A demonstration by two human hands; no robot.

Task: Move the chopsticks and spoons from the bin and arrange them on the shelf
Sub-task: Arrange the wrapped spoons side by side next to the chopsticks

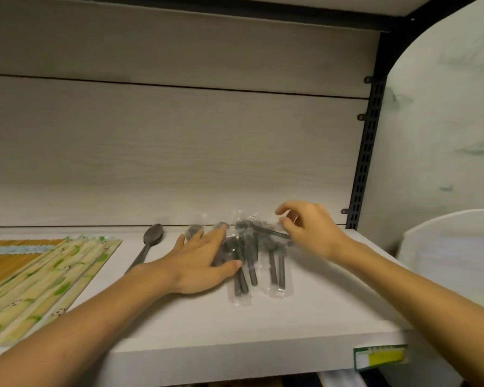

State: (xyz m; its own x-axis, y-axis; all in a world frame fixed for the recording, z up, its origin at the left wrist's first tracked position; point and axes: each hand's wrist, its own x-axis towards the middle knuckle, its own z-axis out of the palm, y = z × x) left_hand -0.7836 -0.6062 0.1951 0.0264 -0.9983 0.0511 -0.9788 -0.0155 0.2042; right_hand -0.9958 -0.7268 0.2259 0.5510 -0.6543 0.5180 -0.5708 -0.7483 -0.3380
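Several dark grey spoons in clear plastic wrappers (pixel 250 263) lie in a loose pile on the white shelf (pixel 291 325). My left hand (pixel 204 261) rests flat on the left side of the pile, fingers spread. My right hand (pixel 308 230) hovers at the pile's back right, thumb and forefinger pinching the end of one wrapped spoon (pixel 266 231) that lies crosswise. A single unwrapped spoon (pixel 148 244) lies to the left of the pile. Packs of chopsticks in bamboo-and-panda print sleeves (pixel 39 286) lie at the shelf's left end. The bin is out of view.
The shelf's back panel is pale wood grain. A black slotted upright (pixel 365 152) stands at the back right, with a white rounded panel (pixel 442 121) beyond it. A green and yellow price label (pixel 380 357) sits on the shelf's front edge.
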